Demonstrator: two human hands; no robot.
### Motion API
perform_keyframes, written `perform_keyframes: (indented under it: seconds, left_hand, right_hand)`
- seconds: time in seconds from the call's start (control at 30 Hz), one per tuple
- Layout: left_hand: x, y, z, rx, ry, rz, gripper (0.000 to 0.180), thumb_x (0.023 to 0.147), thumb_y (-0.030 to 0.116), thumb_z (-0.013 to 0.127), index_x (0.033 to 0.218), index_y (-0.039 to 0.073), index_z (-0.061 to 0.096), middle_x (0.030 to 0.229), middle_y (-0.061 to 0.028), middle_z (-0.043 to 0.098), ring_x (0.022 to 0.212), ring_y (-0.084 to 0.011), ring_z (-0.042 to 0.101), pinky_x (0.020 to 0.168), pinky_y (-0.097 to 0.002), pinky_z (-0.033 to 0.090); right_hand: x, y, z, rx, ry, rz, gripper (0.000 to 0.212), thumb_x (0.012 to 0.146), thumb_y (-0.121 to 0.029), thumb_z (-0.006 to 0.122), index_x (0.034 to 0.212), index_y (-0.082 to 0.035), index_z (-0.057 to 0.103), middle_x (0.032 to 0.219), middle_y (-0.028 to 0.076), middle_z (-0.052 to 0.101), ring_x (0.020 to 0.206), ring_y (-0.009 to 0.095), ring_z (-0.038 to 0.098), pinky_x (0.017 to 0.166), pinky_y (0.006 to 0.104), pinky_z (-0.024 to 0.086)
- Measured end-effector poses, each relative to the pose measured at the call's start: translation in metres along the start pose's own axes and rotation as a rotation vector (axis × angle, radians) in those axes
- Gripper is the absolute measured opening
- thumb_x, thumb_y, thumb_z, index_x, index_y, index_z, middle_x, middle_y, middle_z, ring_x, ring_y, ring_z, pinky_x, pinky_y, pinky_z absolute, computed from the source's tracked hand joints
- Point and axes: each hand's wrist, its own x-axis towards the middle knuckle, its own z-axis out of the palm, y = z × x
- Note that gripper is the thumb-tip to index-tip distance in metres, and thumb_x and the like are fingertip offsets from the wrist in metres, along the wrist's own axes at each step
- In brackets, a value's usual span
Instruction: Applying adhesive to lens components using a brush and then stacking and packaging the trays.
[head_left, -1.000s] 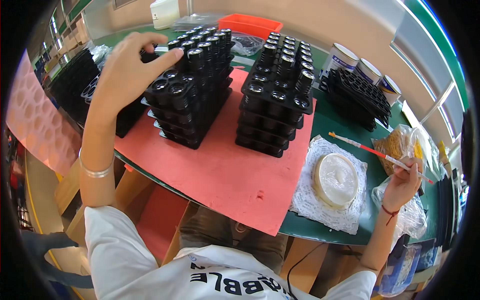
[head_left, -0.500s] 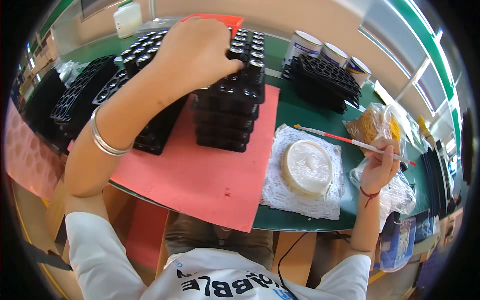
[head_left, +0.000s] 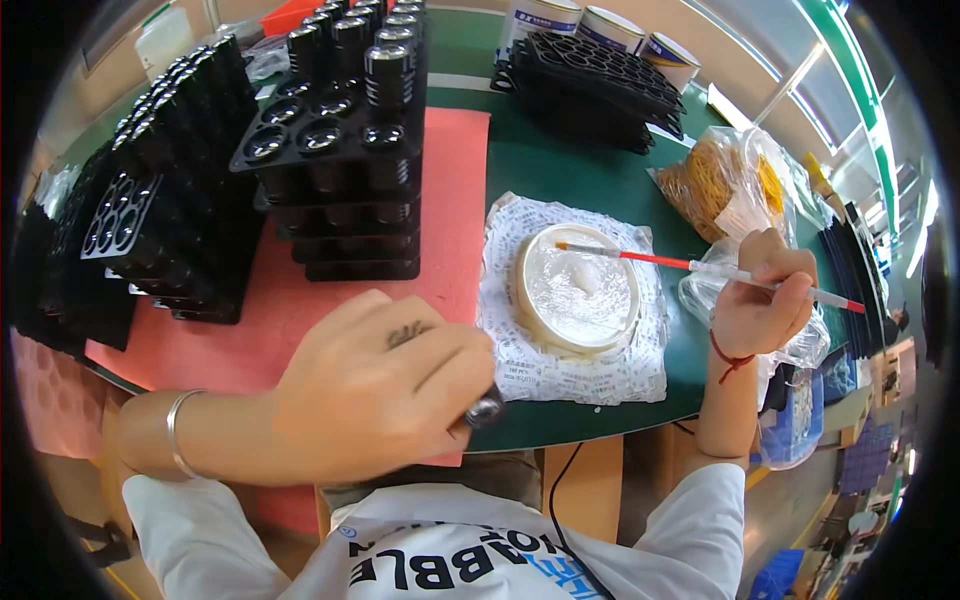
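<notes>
My left hand (head_left: 385,385) is closed round a small dark cylinder (head_left: 485,408) with a shiny end, above the near edge of the pink mat (head_left: 455,210). My right hand (head_left: 765,300) grips a thin paintbrush (head_left: 655,260) with a red and white handle. Its bristle tip is over the far part of a round, shallow dish (head_left: 580,290) of whitish, glossy paste. Beneath the dish lies a printed white sheet (head_left: 635,375). Left of the dish rises a stack of black moulded trays (head_left: 340,185); shiny-topped black cylinders (head_left: 388,75) stand in the top tray's far rows, while its near pockets hold none.
More filled black trays (head_left: 180,150) stand at the left. Stacked black trays (head_left: 600,85) sit at the back by several cans (head_left: 612,28). A plastic bag of yellow rubber bands (head_left: 710,185) lies at the right. A red bin (head_left: 288,15) and a white jar (head_left: 163,42) are at the far left.
My left hand has come back from the tray stack toward me, a dark cylinder now showing in its fingers. The brush tip has shifted over the dish. The view has turned rightward and down.
</notes>
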Motion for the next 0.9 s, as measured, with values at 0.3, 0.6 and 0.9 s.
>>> perform_keyframes:
  seconds: [0.3,0.6,0.9]
  left_hand:
    - [-0.022,-0.041,0.040,-0.427,-0.106,-0.261,0.033,0.051,0.005,0.072,0.079,0.008,0.054,0.081,-0.0006,0.061,0.066,-0.0164,0.053,0.060,-0.0265,0.041]
    - [-0.016,-0.042,0.031,-0.961,-0.155,-0.754,0.028,0.067,0.008,0.068,0.092,0.004,0.058,0.081,-0.0010,0.059,0.067,-0.0052,0.051,0.056,-0.0199,0.042]
    - [-0.018,-0.048,0.033,-1.233,-0.092,-0.745,0.029,0.074,0.014,0.067,0.098,0.000,0.058,0.086,-0.0031,0.059,0.078,-0.0077,0.054,0.065,-0.0218,0.046]
  right_hand:
    - [-0.006,-0.008,0.002,-0.022,-0.064,0.065,0.036,0.093,-0.031,0.035,0.066,-0.008,0.037,0.053,0.001,0.033,0.049,0.010,0.027,0.046,0.0266,0.021]
    - [0.001,0.016,0.011,0.339,0.171,0.522,0.030,0.094,-0.026,0.036,0.071,-0.009,0.040,0.053,-0.002,0.032,0.047,0.007,0.025,0.047,0.0234,0.021]
    - [0.004,0.022,0.008,0.449,0.308,0.657,0.026,0.094,-0.026,0.038,0.078,-0.007,0.045,0.059,0.000,0.039,0.052,0.008,0.033,0.052,0.0221,0.028]
